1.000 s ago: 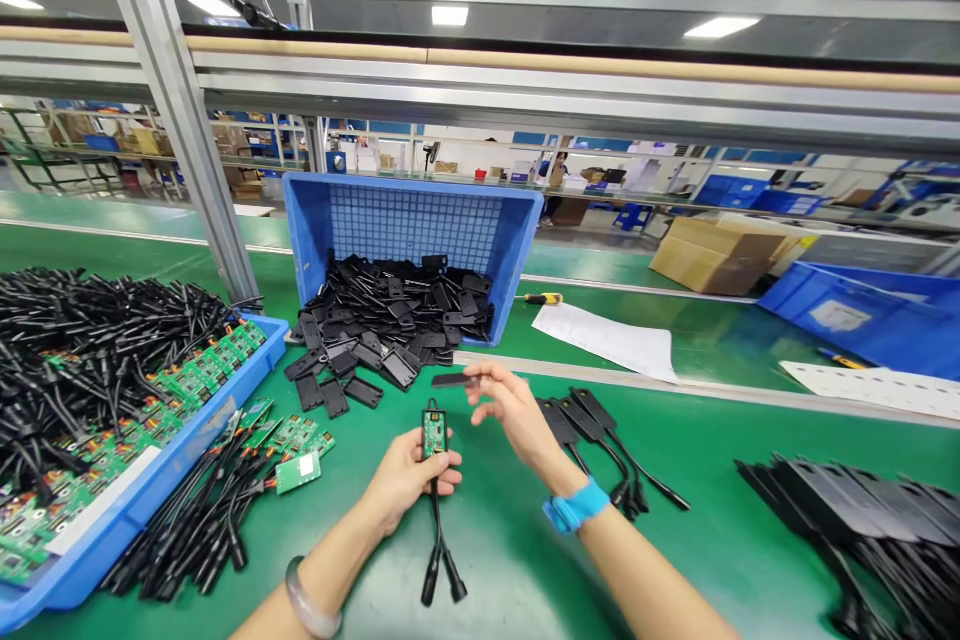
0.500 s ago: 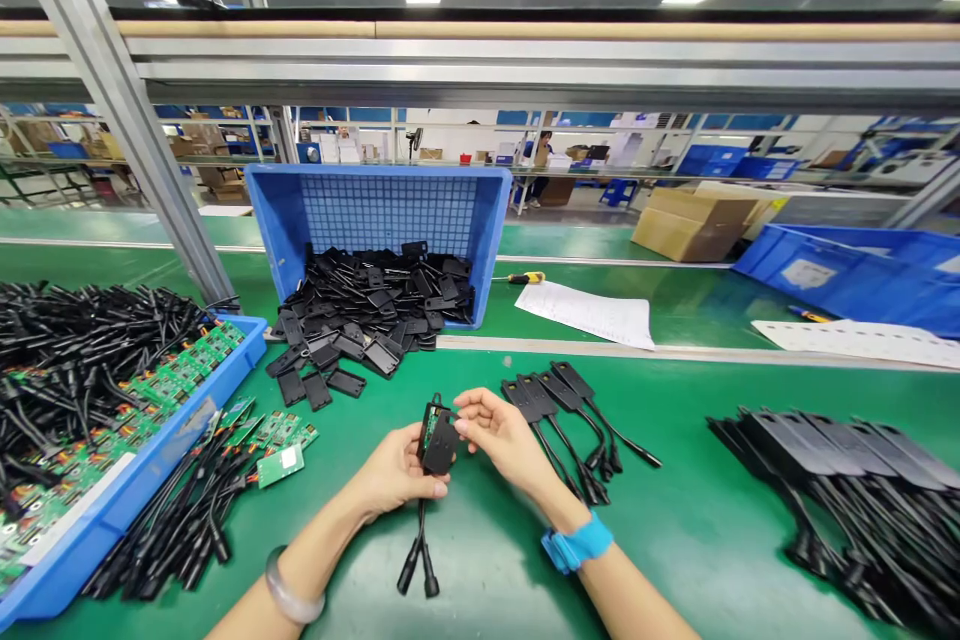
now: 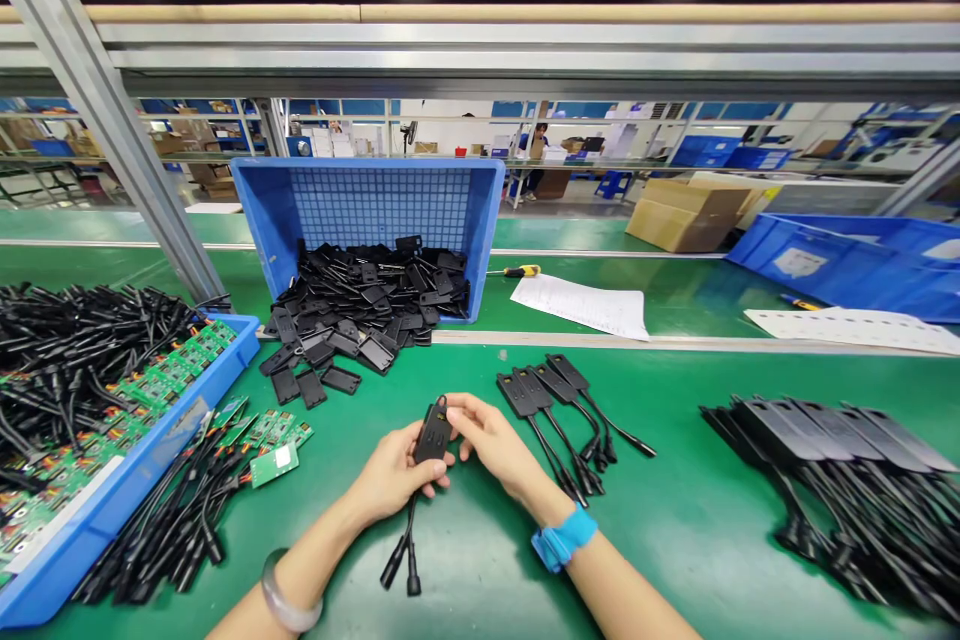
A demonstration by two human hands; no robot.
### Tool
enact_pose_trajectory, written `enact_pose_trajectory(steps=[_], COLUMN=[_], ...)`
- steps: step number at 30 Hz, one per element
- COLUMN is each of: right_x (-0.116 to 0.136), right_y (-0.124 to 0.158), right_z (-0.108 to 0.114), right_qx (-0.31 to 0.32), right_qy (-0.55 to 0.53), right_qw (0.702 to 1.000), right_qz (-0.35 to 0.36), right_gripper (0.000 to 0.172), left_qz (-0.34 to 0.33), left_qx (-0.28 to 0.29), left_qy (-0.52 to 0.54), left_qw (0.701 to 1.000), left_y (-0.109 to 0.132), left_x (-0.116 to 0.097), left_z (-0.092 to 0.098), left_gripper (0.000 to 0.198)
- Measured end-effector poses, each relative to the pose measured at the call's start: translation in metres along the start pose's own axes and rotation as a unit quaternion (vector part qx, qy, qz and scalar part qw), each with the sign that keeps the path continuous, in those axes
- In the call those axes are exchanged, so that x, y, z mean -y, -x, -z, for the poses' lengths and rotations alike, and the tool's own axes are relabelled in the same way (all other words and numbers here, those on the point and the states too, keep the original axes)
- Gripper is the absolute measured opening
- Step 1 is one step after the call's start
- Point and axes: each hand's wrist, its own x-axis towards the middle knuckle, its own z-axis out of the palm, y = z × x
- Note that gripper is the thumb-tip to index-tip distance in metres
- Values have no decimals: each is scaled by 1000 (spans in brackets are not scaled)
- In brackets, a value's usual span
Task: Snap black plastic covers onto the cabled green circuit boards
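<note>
My left hand (image 3: 397,468) is wrapped round a small black plastic case (image 3: 433,435), its thumb across the lower front. Two black cable ends with plugs (image 3: 401,565) hang from the case over the green bench. Fingers of my right hand (image 3: 484,435) pinch the case's upper right edge. A cover lies over the front, so the circuit board inside is hidden. To the right of my right hand, several similar black cases with cables (image 3: 534,388) lie in a row. Left of my left hand is a loose pile of green circuit boards with black cables (image 3: 202,490).
A tipped blue crate (image 3: 491,220) spills black case parts (image 3: 352,300). At left stands a blue tray (image 3: 150,480) of wired boards. Stacked cased units (image 3: 832,460) lie at right. Behind are a screwdriver (image 3: 523,271), a paper sheet (image 3: 581,305) and a metal post (image 3: 112,110).
The black cover, tilted with the green board showing beside it, now lies flat over the case. My right fingers have moved onto the case's upper edge. The view has shifted slightly.
</note>
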Motion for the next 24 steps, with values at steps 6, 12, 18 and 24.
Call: enact_pose_trajectory(steps=[6,12,18,24], right_x=[-7,-8,5,11], right_y=[-3,7,4,4], right_z=[-5,-22,-6,8], right_qx=[11,-71,-89,-149], right_qy=[33,330,604,740], right_qw=[999,934,788,656], right_qz=[-35,117,73,15], right_gripper=[44,54,44,35], left_qz=[24,-11,-18,-41], left_qx=[-24,-32,-16,-60], left_qy=[28,145,92,-63], left_qw=[999,989,995,995], left_y=[2,-2,0,1], left_x=[0,10,11,5], left_z=[-7,-10,-4,1], left_gripper=[59,110,115,82])
